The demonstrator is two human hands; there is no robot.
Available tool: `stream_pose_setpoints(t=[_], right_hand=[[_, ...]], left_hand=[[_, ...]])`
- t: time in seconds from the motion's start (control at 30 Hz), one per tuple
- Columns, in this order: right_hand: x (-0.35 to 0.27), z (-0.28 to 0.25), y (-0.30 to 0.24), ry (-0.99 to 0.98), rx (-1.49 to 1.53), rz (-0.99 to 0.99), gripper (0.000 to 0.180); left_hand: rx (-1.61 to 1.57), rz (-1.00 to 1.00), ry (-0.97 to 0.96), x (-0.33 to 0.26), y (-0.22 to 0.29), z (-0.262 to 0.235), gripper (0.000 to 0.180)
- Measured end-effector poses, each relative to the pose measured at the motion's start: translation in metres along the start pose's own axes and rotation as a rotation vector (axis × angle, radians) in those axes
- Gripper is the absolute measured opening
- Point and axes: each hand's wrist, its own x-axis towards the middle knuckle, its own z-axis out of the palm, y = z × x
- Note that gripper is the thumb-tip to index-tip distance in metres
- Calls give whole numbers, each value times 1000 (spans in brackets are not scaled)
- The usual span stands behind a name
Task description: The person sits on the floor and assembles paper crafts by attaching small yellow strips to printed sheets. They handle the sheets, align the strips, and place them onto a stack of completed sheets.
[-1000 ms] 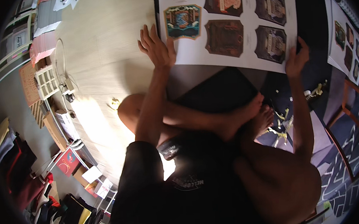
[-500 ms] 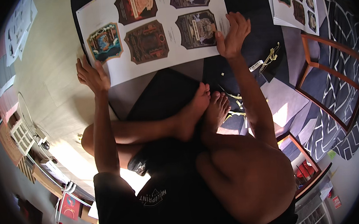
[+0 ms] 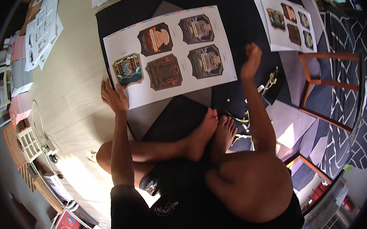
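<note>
Person seated on the pale floor (image 3: 77,54), legs folded, bare feet (image 3: 224,133) near the near edge of a large printed sheet (image 3: 177,49). Sheet lies face up over a dark mat (image 3: 243,19), its left edge close to the mat's left edge. On the white paper, 5 plaque-shaped panels: 1 teal, 1 orange-red, 1 brown, 2 grey.

Left hand (image 3: 115,98): at the sheet's near-left corner, thumb over the paper, fingers slightly apart beside the left edge. Cannot tell whether thumb and fingers pinch the corner.

Right hand (image 3: 251,63): off the sheet, just beyond its right edge by the near-right corner, over the mat. Fingers partly curled; cannot tell whether they close on anything.

Right of the mat's dark middle, a stack of sheets (image 3: 286,33) with 5 similar panels on top. Pale yellow strips (image 3: 271,79) nearer than the stack; more scraps (image 3: 244,120) by the feet. Farther right, a brown wooden frame (image 3: 334,85) and a black cloth with white lines (image 3: 346,82). Left of the mat's left edge, printed papers (image 3: 43,35) on the floor side.
</note>
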Motion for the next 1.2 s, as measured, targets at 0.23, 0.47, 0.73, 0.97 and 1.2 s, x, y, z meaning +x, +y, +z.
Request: stream_pose_setpoints(t=[0.23,0.47,0.73,0.97,1.2], right_hand=[[-50,-34,-50,-382,-966,307,58],[-61,-8,-60,-307,-1077,298,65],[-43,-23,-57,-433,-465,768,49],[-114,11,-54,-238,906,984,38],[-100,35,-42,-216,665,914,51]], left_hand=[[-374,-85,-152,15,-27,-27,64],[-69,-288,-85,-3,4,-51,48],[-35,-444,-185,9,11,-53,48],[-47,-474,-133,4,14,-47,47],[-94,-442,-171,14,3,-52,51]])
